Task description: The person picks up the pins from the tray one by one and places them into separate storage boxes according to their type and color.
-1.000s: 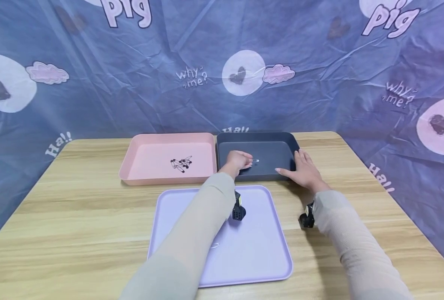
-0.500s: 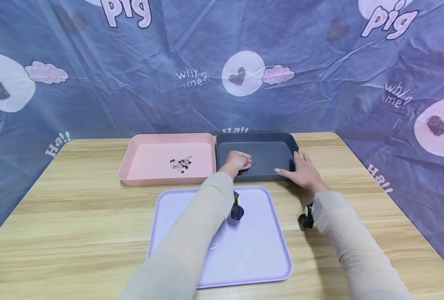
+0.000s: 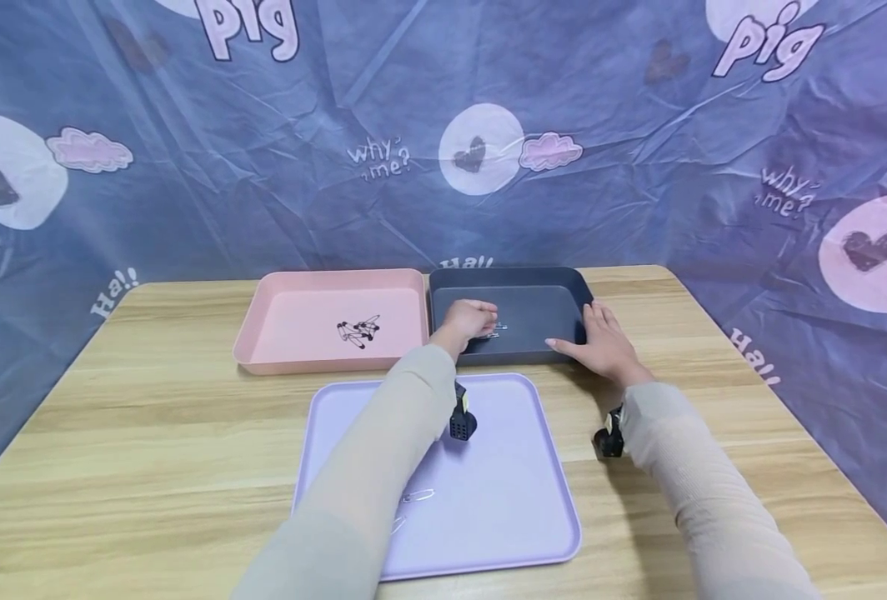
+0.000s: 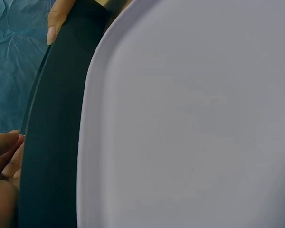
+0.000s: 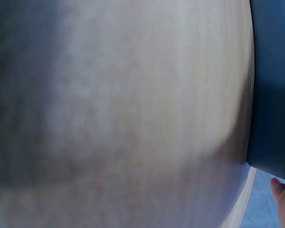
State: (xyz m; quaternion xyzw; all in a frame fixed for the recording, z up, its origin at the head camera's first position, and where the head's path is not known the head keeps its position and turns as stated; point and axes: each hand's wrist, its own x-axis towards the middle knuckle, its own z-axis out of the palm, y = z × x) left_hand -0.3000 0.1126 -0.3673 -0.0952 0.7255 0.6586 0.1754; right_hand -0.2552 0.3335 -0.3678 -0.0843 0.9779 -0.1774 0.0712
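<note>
My left hand (image 3: 470, 322) hovers over the left part of the dark grey tray (image 3: 548, 302), fingers loosely curled. Silver safety pins (image 3: 501, 327) lie in that tray, right by the fingertips. The left wrist view catches the curled fingers (image 4: 9, 154) at the tray's rim. My right hand (image 3: 604, 346) rests on the same tray's front right corner, its fingers straight along the right side and the thumb at the front rim. Nearer me, silver safety pins (image 3: 418, 496) lie on the lilac tray (image 3: 514, 500), partly under my left forearm in this view.
A pink tray (image 3: 304, 321) with a small heap of black safety pins (image 3: 358, 331) stands left of the dark one. All three trays are on a wooden table (image 3: 151, 433). A patterned blue cloth (image 3: 301, 200) hangs behind.
The silver safety pin pinched by my left hand a second ago now lies in the dark tray. The left hand has drawn slightly left; the right hand stays at the corner.
</note>
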